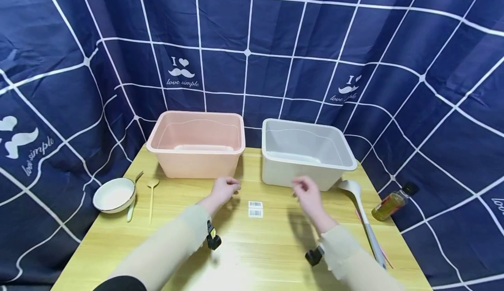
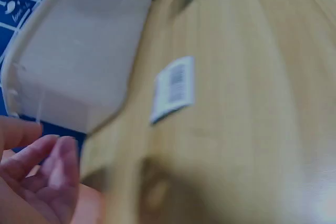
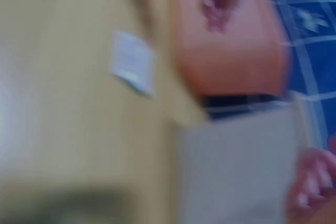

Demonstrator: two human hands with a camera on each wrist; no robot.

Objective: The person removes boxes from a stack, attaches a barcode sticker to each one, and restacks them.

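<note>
My left hand [image 1: 224, 189] hovers in front of the pink bin [image 1: 201, 165], its fingers loosely curled with nothing held. Near the front wall of the pale grey bin [image 1: 289, 173], my right hand [image 1: 307, 194] is likewise loosely bent and holds nothing. Between the two hands a pair of white barcode labels [image 1: 255, 213] lies on the wooden table [image 1: 256, 247]. In the left wrist view, thumb and fingers of the left hand [image 2: 47, 177] are apart. The right wrist view is blurred; the right hand [image 3: 315, 184] shows at its lower right edge.
At the left sit a white bowl [image 1: 114, 194], a pale green handle [image 1: 131, 211] partly under it, and a yellow spoon [image 1: 151, 197]. On the right lie a grey-handled ladle [image 1: 370, 229] and a thin pink item mostly behind it. An oil bottle [image 1: 390, 205] stands near the right edge.
</note>
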